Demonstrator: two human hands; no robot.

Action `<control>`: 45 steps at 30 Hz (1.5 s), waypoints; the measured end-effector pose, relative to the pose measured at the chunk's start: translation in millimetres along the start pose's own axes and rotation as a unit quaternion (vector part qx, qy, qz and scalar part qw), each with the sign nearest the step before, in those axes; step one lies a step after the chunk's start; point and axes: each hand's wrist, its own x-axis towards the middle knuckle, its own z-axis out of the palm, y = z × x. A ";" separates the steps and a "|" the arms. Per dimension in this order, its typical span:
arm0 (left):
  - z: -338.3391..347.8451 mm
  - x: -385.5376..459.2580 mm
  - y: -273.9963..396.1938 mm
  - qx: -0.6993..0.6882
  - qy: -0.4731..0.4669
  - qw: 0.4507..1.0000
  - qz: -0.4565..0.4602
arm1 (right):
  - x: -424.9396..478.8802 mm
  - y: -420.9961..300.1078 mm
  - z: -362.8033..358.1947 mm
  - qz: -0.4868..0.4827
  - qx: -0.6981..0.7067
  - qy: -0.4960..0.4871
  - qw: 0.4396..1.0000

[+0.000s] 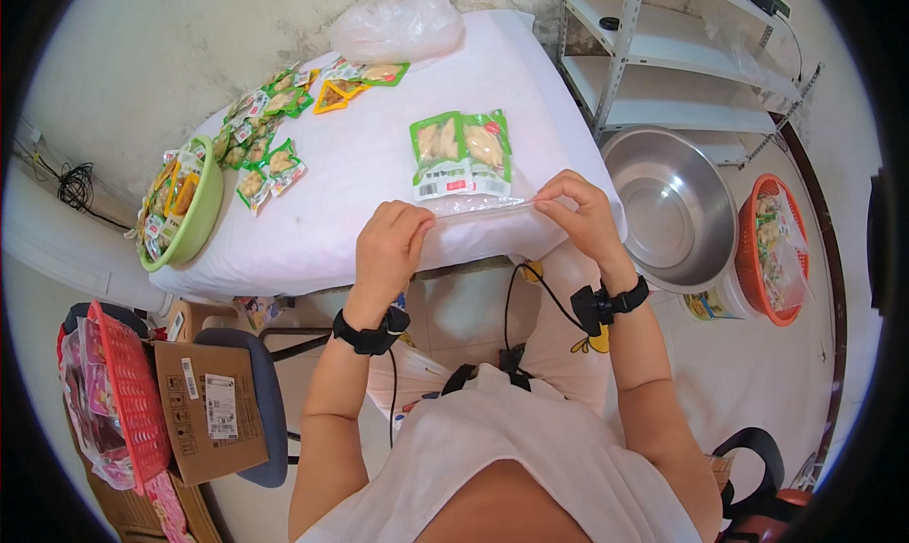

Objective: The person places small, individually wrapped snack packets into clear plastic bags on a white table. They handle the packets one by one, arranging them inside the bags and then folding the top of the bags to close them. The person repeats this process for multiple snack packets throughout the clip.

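A clear plastic bag (483,203) lies at the near edge of the white-covered table (341,166), with two green-edged food packets (461,152) side by side in or on it; which of the two I cannot tell. My left hand (393,245) pinches the left end of the bag's near edge between thumb and fingers. At the right end, my right hand (579,209) pinches the same edge, so that it is drawn out between both hands. Black straps with small devices sit on both wrists.
Loose packets (256,135) are heaped at the back left, by a green basket (206,209) of packets. A bundle of clear plastic (398,21) rests at the back. To the right stand a metal shelf (675,110), a steel basin (664,259) and an orange basket (744,259). A cardboard box (213,451) is at left.
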 end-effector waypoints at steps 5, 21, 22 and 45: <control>-7.5 -6.2 -6.9 -0.017 0.012 0.999 -0.036 | -0.5 5.2 -2.6 0.007 -0.011 -0.021 1.000; 35.5 19.9 -83.0 -0.163 0.051 0.973 -0.154 | 42.9 25.2 93.0 -0.297 -0.400 -0.019 0.867; 34.4 7.7 -92.6 -0.157 0.081 0.964 -0.200 | 49.8 20.8 98.9 -0.299 -0.444 -0.035 0.844; 50.5 -11.1 -105.8 -0.025 0.090 0.979 -0.183 | -107.5 -10.3 -288.5 0.049 0.211 0.438 0.872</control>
